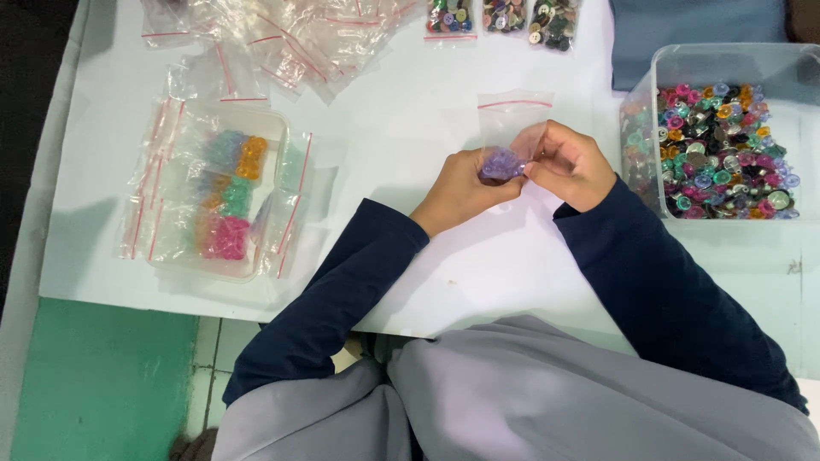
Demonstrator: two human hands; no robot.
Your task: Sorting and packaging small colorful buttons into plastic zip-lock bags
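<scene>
Small clear crinkled zip bag (pixel 515 119) with a red seal stripe, held upright above the white counter (pixel 410 128), left of the clear square tub (pixel 726 60) heaped with glossy round mixed-colour buttons (pixel 722 154). Left hand (pixel 465 189) pinched narrow around a bunch of purple buttons (pixel 501 164) at the bag's lower edge; right hand (pixel 574 164) curled close, fingers (pixel 536 169) nipping the thin film beside them. Far left of the tub, a shallow clear tray (pixel 224 183) of colour-sorted packets under loose bags.
</scene>
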